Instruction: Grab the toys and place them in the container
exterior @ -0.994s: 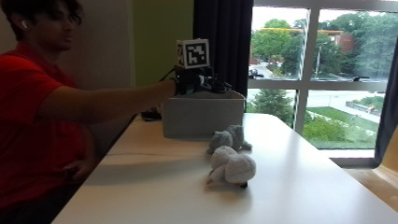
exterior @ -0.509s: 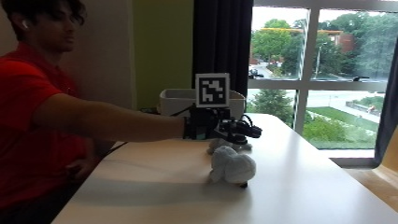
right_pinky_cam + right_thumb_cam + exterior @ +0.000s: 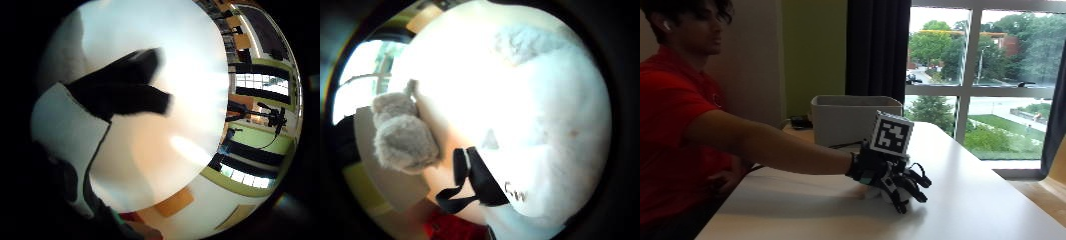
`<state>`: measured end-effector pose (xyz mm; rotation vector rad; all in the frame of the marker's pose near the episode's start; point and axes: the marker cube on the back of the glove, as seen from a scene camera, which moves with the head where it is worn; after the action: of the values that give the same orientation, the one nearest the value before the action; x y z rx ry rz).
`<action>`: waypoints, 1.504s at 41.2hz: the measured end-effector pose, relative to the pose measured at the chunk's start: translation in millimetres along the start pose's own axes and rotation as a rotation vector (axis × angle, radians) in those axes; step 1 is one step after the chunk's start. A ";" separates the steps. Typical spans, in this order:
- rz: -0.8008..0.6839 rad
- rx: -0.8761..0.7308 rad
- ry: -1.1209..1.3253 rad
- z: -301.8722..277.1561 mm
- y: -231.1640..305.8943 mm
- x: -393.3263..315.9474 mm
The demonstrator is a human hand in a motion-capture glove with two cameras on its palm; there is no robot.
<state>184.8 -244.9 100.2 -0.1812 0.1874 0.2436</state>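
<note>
Across the white table, the grey container stands at the far end by the window. Nearer, the gloved right hand is down over the white plush toy, fingers curled around it. A smaller grey plush toy lies just beside it on the tabletop.

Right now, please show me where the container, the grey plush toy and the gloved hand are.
container (image 3: 853,122), outside view, front wall.
grey plush toy (image 3: 402,137), thumb side palm view, furry body.
gloved right hand (image 3: 896,182), outside view, back of the glove.
</note>
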 end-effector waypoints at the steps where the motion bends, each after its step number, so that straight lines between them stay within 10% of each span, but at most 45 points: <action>1: -0.010 -0.007 0.008 -0.5 -0.6 0.2; 47: 0.032 0.235 -0.015 -17.9 23.5 -6.2; 62: -0.204 0.368 -0.060 -117.7 74.3 -53.9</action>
<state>95.5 -209.5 -14.0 0.1718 0.1504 0.0086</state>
